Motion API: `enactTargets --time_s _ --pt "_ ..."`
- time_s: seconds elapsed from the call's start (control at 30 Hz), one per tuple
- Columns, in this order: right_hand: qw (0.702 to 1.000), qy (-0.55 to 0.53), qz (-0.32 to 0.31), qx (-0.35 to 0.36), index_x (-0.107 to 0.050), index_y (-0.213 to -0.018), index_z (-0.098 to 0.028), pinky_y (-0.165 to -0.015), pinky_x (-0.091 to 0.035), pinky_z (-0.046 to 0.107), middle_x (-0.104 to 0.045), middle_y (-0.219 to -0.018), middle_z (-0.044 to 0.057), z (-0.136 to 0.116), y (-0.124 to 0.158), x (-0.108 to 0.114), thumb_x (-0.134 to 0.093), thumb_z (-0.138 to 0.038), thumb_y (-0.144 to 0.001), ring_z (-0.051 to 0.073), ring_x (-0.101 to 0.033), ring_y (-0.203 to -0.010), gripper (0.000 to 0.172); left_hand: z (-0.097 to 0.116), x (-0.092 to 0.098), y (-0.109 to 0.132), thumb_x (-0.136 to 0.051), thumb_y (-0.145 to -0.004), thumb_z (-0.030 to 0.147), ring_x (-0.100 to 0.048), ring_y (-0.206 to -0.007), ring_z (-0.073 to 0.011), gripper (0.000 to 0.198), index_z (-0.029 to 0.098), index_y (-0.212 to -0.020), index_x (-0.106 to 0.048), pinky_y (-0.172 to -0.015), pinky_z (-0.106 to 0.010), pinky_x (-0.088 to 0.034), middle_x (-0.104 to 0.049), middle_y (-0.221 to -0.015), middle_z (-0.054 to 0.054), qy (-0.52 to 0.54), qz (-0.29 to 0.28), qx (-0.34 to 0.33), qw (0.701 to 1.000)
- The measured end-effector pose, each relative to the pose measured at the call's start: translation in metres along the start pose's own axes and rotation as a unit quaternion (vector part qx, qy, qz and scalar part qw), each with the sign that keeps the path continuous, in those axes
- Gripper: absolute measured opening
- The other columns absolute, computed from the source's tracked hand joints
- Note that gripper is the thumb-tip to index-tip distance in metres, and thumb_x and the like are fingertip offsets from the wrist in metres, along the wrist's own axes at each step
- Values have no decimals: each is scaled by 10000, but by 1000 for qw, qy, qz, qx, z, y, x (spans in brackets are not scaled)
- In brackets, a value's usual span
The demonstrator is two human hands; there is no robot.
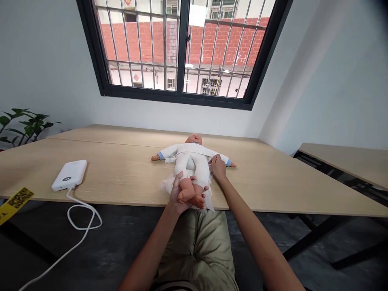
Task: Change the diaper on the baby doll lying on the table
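Observation:
A baby doll (191, 159) in a white suit lies on its back on the wooden table (121, 173), head toward the window. My left hand (177, 198) is closed around the doll's bare feet (190, 195) at the table's front edge. My right hand (217, 166) rests on the white clothing at the doll's hip, near its outstretched arm; its fingers are bent onto the cloth. A thin white cloth (166, 185) lies under the doll's legs.
A white power bank (69, 174) lies on the left of the table, its cable (81, 220) hanging off the front edge. A yellow tag (15, 200) sits at the far left. A plant (24, 127) stands behind. A second table (348, 161) is at right.

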State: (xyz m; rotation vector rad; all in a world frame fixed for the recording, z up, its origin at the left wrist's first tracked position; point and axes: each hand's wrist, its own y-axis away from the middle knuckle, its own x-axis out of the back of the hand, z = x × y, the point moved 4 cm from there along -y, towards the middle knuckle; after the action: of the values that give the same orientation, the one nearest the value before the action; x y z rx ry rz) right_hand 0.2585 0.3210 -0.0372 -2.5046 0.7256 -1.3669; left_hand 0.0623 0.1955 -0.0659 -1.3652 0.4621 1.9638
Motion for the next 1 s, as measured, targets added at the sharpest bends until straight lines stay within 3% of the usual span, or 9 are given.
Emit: enactTargets --time_s 0.33,0.57,0.77,0.9,1.0 --pt "999 -41 -19 1 -558 -966 -171 -730 -374 272 -705 -888 97 6 -3 -7 -343 -263 -958 225 -624 -864 234 -1 -1 0 -540 -827 600 -682 -828 -317 434 180 -883 -631 -747 -463 -496 -692 -1036 -172 -5 4 4 1000" --pt "999 -2 -31 39 -580 -983 -161 -746 -384 275 -682 -977 116 4 -2 -12 -287 -261 -975 214 -606 -875 310 -1 -5 2 -540 -824 595 -679 -904 -337 438 165 -852 -620 -767 -461 -501 -694 -1026 -180 8 38 6 999" --pt "997 -43 34 53 -598 -964 -137 -885 -401 334 -664 -996 149 1 -5 -4 -361 -245 -900 250 -577 -976 268 -7 -13 2 -525 -844 558 -653 -1034 -375 414 157 -830 -625 -835 -480 -499 -698 -1016 -161 43 100 28 994" --pt "983 -149 84 64 -571 -934 -142 -917 -428 366 -617 -1051 153 -12 14 15 -405 -309 -857 241 -560 -988 248 -8 -15 2 -520 -858 516 -642 -1065 -376 392 144 -900 -639 -930 -532 -472 -705 -1055 -146 57 99 35 993" --pt "970 -226 55 73 -554 -957 -164 -891 -464 356 -591 -1081 138 -25 45 26 -440 -465 -861 223 -569 -969 336 -6 -13 3 -535 -856 506 -678 -970 -342 383 140 -889 -641 -896 -512 -503 -724 -962 -133 54 94 46 993"
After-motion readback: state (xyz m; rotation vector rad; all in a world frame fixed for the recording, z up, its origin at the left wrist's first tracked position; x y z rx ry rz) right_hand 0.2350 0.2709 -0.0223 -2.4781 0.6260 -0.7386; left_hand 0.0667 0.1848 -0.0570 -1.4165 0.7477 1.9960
